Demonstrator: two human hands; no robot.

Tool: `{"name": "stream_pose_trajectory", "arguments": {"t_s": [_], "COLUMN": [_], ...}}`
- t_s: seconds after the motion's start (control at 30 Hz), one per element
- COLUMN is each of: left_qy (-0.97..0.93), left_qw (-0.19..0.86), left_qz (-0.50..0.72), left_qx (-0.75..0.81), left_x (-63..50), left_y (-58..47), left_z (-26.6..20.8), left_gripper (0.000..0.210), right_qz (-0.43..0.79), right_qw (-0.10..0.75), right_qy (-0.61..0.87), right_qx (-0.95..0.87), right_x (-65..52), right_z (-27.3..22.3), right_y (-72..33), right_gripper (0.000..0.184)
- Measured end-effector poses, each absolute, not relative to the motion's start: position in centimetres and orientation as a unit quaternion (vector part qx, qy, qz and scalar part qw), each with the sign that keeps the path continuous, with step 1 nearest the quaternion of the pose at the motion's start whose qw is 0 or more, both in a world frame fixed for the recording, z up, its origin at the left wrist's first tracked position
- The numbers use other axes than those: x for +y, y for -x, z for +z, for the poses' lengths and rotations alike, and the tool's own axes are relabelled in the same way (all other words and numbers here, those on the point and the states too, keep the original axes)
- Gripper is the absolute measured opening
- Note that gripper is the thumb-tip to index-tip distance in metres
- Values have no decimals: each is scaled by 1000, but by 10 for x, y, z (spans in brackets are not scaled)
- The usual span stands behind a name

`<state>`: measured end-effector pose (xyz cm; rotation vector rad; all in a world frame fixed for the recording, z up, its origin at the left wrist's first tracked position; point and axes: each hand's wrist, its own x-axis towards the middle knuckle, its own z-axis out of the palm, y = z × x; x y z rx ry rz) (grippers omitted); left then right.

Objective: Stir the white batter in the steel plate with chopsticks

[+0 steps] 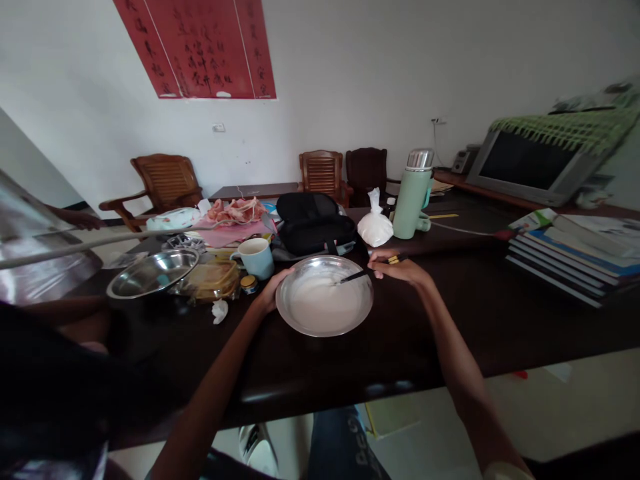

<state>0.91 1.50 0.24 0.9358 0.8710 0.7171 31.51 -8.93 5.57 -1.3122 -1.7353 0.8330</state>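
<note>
A shiny metal basin (pixel 320 333) stands on the dark table in front of me, holding a smooth white liquid mixture (pixel 325 307). At its left side, my left hand (pixel 273 291) is closed on the rim. My right hand (pixel 396 269) is closed around dark chopsticks (pixel 354 275) with gold-coloured ends. They slant over the basin's right rim, and their tips reach into the white mixture. Behind the right hand sits a tied clear bag of white powder (pixel 375 229).
Left of the basin are a light blue mug (pixel 255 258), a small jar (pixel 249 285), a crumpled tissue (pixel 219 311), packaged food (pixel 215 279) and another metal bowl (pixel 153 275). Behind are a black bag (pixel 313 223) and green thermos (pixel 413 200). Books (pixel 575 250) lie right; another person is left.
</note>
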Motion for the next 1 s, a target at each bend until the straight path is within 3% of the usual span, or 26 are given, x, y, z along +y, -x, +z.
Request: {"name": "stream_pose_trajectory", "arguments": {"t_s": [0.23, 0.47, 0.73, 1.0], "left_qy": [-435, -428, -434, -423], "left_qw": [743, 744, 737, 749], "left_qz": [329, 337, 339, 330], "left_qx": [386, 387, 393, 389], "left_x": [12, 16, 11, 13], "left_y": [-9, -9, -10, -10], "left_z": [6, 0, 7, 3], "left_gripper": [28, 23, 25, 26], "right_qz": [418, 313, 382, 301], "right_qw": [272, 380, 311, 385], "right_qy": [445, 502, 444, 490], "right_qx": [-744, -711, -748, -722], "right_x": [-98, -91, -95, -91], "right_z": [60, 59, 57, 60], "right_y": [-301, -306, -291, -308], "right_gripper": [22, 18, 19, 16]}}
